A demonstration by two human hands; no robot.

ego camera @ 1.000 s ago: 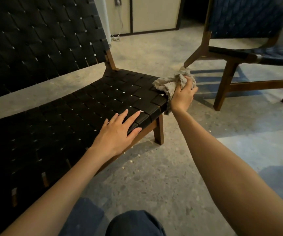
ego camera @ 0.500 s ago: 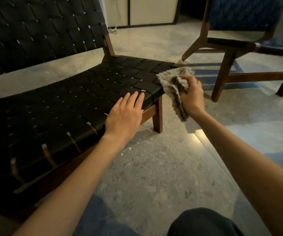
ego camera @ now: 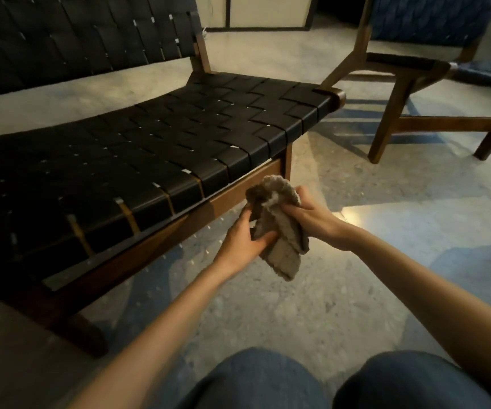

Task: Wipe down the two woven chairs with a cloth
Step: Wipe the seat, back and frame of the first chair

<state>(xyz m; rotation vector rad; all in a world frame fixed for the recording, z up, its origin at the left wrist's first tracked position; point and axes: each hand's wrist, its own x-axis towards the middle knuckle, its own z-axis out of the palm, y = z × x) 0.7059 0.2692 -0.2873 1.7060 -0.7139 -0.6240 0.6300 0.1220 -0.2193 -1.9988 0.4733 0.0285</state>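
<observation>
Left hand [ego camera: 242,240] and right hand [ego camera: 312,215] curled round crumpled grey cloth [ego camera: 282,249] (near the black woven chair [ego camera: 179,143])

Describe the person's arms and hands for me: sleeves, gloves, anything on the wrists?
The left forearm and right forearm are bare, no sleeves in view. The left hand and right hand wear no gloves; no watch, bracelet or ring shows. Blue trousers cover the knees.

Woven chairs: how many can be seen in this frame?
2. The black woven chair spans the left and centre; the blue woven chair stands at the upper right, partly cut off by the frame edge. No others show.
</observation>
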